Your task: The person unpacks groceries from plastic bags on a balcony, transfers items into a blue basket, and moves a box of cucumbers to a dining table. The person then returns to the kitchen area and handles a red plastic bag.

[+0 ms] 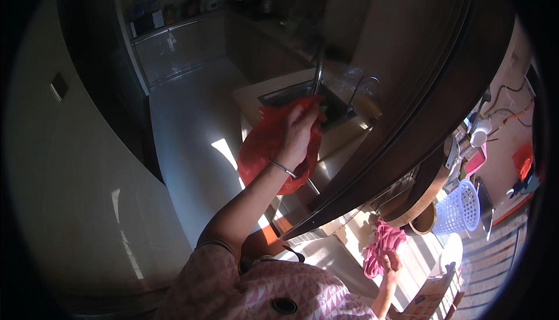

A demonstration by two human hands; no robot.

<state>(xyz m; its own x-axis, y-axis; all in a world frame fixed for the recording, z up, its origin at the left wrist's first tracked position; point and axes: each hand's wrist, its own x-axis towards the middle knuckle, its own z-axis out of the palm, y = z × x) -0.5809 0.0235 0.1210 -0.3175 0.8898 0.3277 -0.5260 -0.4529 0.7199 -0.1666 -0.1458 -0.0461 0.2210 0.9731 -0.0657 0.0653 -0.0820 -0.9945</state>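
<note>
My left hand (301, 130), with a metal bangle at the wrist, grips the gathered top of a red plastic bag (258, 154). The bag hangs bulging around and below the hand, and its contents are hidden. Beyond the bag, as I look down, are a steel sink (279, 96) and a curved metal faucet (318, 75). At the lower right, my right hand (391, 261) has loosely bent fingers and no visible object in it. It overlaps a bunched pink cloth (384, 243) in the view; whether they touch is unclear.
A dark door frame (419, 132) runs diagonally between my hands. To the right are a perforated plastic basket (456, 208), a round wooden board (421, 198) and a cardboard box (426, 300). A pale floor (192, 145) stretches ahead towards dim kitchen counters (174, 27).
</note>
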